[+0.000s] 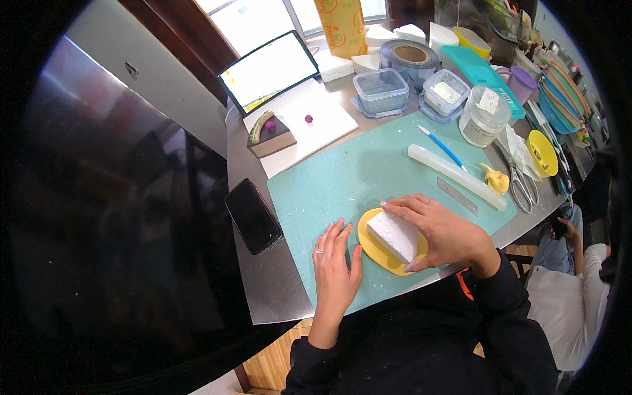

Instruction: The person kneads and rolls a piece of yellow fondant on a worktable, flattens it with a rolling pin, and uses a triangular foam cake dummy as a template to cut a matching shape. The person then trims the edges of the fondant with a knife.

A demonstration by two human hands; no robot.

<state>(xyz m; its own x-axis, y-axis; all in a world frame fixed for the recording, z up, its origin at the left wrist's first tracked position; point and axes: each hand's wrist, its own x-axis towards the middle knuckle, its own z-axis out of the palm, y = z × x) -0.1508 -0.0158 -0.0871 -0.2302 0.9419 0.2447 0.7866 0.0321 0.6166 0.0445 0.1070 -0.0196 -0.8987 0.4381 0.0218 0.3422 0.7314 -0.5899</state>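
A flat, rounded sheet of yellow modelling clay [369, 243] lies on the green cutting mat [340, 173]. On it rests a white foam block [392, 234]. My right hand [439, 232] spans the block, fingers at its far edge and thumb at its near right corner. My left hand [338, 264] holds nothing; its fingers are apart and its palm is down, just left of the clay's edge. Right of the hands lie a steel blade [457, 196], a translucent rolling pin [456, 177], a blue-handled modelling tool [442, 148] and a lump of yellow clay [495, 179].
A black smartphone [253, 216] lies at the table's left edge. Behind it, a model cake slice [271, 137] stands on a white board [321, 136] before a tablet [269, 71]. Plastic tubs [380, 91], a jar [485, 118] and scissors [523, 187] line the far right. Another person [558, 301] sits at right.
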